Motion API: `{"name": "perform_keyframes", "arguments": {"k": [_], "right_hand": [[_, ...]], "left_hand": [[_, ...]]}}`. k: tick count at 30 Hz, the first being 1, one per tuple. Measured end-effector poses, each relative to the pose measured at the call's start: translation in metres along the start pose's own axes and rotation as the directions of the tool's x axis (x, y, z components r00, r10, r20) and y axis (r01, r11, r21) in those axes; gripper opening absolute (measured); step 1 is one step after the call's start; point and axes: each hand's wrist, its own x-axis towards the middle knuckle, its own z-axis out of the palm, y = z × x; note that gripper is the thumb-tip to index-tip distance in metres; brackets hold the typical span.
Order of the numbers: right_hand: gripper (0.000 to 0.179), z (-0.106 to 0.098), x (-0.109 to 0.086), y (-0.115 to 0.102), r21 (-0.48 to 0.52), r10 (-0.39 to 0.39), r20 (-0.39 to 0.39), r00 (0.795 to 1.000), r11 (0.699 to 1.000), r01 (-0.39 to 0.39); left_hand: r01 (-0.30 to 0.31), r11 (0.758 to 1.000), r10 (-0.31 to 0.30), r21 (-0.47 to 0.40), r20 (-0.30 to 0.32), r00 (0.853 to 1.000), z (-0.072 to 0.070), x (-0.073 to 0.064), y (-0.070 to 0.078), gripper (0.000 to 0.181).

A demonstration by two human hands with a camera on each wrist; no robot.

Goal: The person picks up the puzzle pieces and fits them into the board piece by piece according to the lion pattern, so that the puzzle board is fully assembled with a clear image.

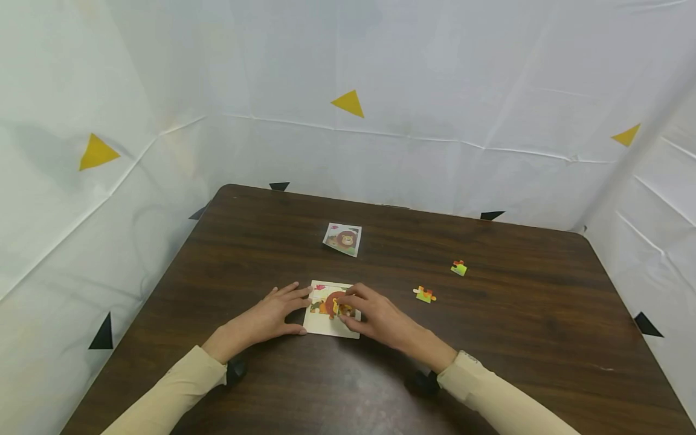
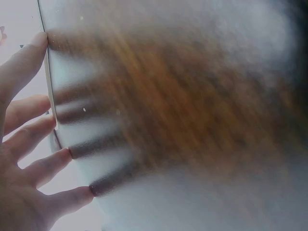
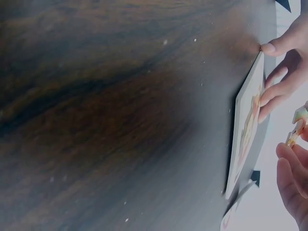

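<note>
A pale puzzle board (image 1: 328, 327), partly filled with a lion picture, lies flat on the dark wooden table. My left hand (image 1: 275, 315) is spread at its left side, with fingertips and thumb touching the edge; the left wrist view shows the straight fingers (image 2: 30, 137). Over the right part of the board, my right hand (image 1: 382, 316) pinches a jigsaw piece (image 3: 297, 131) between thumb and fingers. In the right wrist view that piece is raised off the board. The right hand hides some of the picture in the head view.
Two loose jigsaw pieces, one nearer (image 1: 424, 295) and one farther (image 1: 459, 268), lie to the right of the board. A lion picture card (image 1: 344, 239) with a lifted corner sits behind it. White sheeting (image 1: 413, 90) stands around the table's back and sides.
</note>
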Motion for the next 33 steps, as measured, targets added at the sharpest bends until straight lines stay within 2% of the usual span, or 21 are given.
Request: {"name": "perform_keyframes", "arguments": {"k": [13, 24, 33], "right_hand": [[0.026, 0.009, 0.007, -0.003, -0.009, 0.04, 0.075, 0.996, 0.999, -0.04], [0.026, 0.021, 0.014, -0.004, -0.02, -0.006, 0.061, 0.998, 1.0, 0.007], [0.024, 0.027, 0.017, -0.005, -0.098, -0.03, 0.068, 0.997, 0.994, 0.036]], "left_hand": [[-0.01, 1.0, 0.01, 0.013, -0.001, 1.0, -0.001, 0.0, -0.001, 0.062], [-0.017, 1.0, 0.017, 0.01, -0.007, 1.0, -0.003, -0.002, 0.002, 0.061], [-0.036, 0.999, 0.036, 0.003, -0.019, 0.999, -0.003, -0.002, 0.001, 0.062]]}}
